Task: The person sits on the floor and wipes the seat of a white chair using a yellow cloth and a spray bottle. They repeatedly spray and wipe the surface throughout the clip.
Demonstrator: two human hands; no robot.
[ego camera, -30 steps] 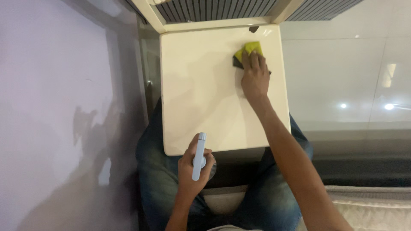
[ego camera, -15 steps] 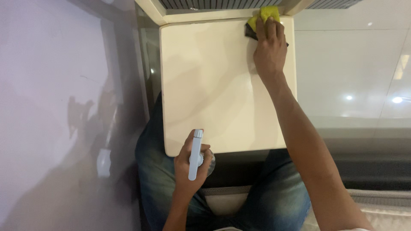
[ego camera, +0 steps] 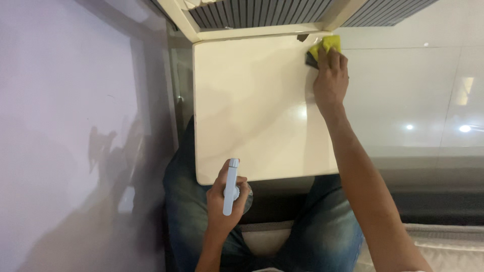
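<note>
Only 1 view is given, from a camera worn on the person's head. It looks almost straight down over the person's own lap, so the blue denim jeans (ego camera: 191,221) fill the lower middle and the glossy cream square tabletop (ego camera: 252,106) sits just above them in the frame. The far edge of the tabletop lies near the top border, where a grey slatted panel in a cream frame (ego camera: 262,12) is cut off. The pale lilac wall (ego camera: 70,126) takes up the left third, the shiny white floor (ego camera: 418,100) the right. The camera is close: both forearms enter from the bottom edge.
</note>
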